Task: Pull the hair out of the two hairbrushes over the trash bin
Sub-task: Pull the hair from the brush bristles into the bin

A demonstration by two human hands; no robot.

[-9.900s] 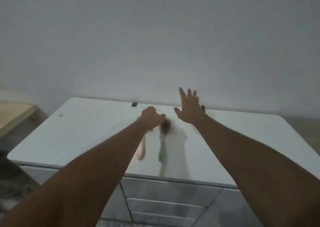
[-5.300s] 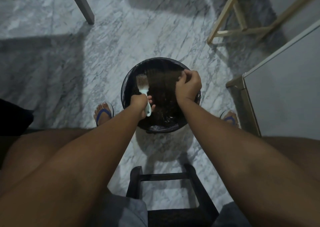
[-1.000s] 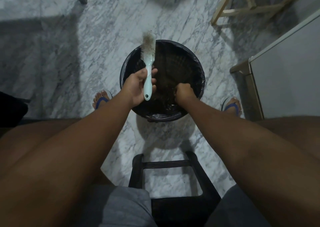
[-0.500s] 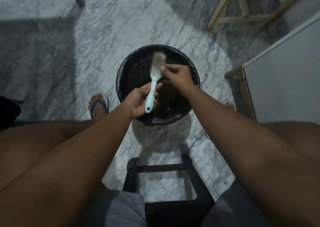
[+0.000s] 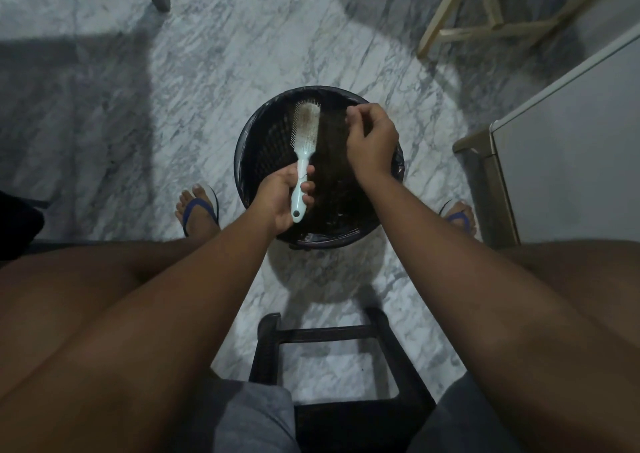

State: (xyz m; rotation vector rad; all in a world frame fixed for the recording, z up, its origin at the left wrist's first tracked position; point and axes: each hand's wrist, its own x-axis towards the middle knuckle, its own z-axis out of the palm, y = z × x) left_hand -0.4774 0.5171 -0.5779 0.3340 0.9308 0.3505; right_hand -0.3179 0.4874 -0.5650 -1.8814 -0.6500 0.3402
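Left hand wraps the handle of the pale hairbrush, bristles up over the black trash bin. Right hand is beside the head, fingertips pinched, apparently on hair. Brush likely light and rigid, hair wispy and clingy: pinch it at the bristle roots.

Left hand: forearm stretched forward, fingers wrapped round the hairbrush handle, thumb on top. Right hand: forearm stretched forward, knuckles up, fingertips pinching hair.
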